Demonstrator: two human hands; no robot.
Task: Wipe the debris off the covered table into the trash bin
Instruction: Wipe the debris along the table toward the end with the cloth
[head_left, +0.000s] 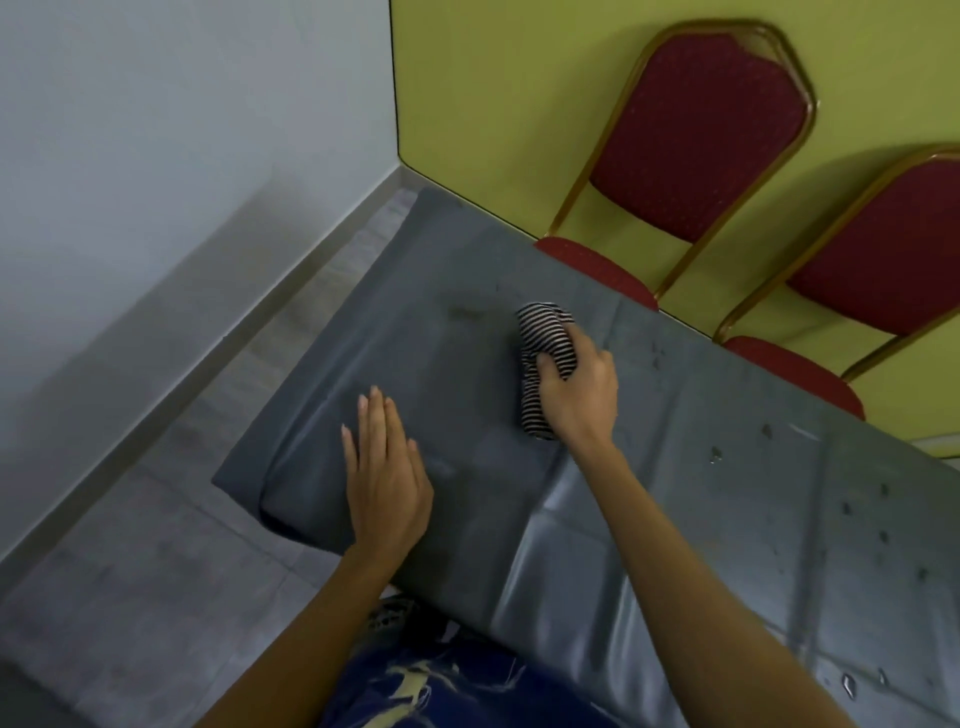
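Right hand (576, 397) grips a bunched black-and-white striped rag (545, 358); left hand (387, 467) lies spread flat on the grey plastic-covered table (649, 519). Small dark debris specks (766, 430) remain beyond the right hand; a blurry smudge (possibly crumbs) lies ahead of the rag. No bin visible; most remains.

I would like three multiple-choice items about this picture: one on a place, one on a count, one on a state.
1. Where is the striped cloth?
A. on the floor
B. on the grey table cover
C. on a chair seat

2. How many red chairs show?
A. two
B. one
C. four

3. How is the left hand?
A. closed in a fist
B. holding a cloth
C. flat, palm down

Key: 1 B, the right hand holds it on the cover. 2 A, two stand at the far side. 3 C, its fingers lie spread on the cover.
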